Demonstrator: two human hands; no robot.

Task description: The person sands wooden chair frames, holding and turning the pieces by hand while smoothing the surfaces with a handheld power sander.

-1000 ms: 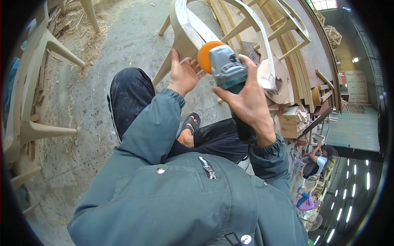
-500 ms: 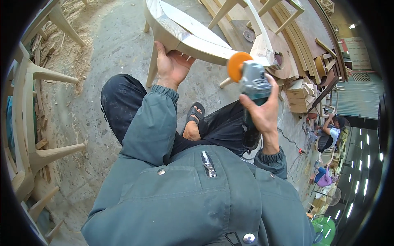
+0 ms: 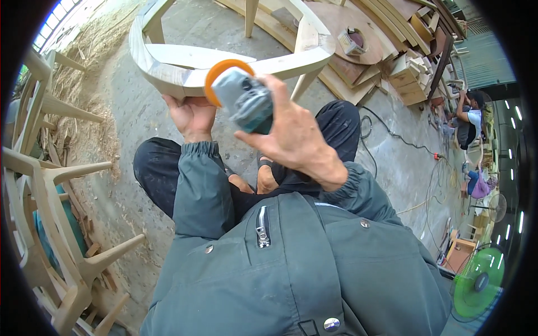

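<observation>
In front of me stands a pale wooden chair frame (image 3: 274, 67) with a curved front rail and splayed legs. My left hand (image 3: 193, 117) grips that rail from below, palm up, its fingertips hidden under the wood. My right hand (image 3: 300, 131) is wrapped round an angle grinder (image 3: 245, 103), whose handle is mostly covered by the hand. The grinder's orange disc (image 3: 216, 75) is at the rail's near edge, just above my left hand. Whether the disc touches the wood, I cannot tell.
More unfinished chair frames (image 3: 56, 207) crowd the left, beside heaped wood shavings (image 3: 101, 61). Boards (image 3: 381, 33) and a stack of wood blocks (image 3: 406, 81) lie far right. A black cable (image 3: 392, 131) crosses the floor. A green fan (image 3: 479, 283) and a seated person (image 3: 471, 117) are at right.
My right hand has swung the grinder leftward, from the rail's right end to near my left hand. The chair frame appears further left, and the whole view has shifted.
</observation>
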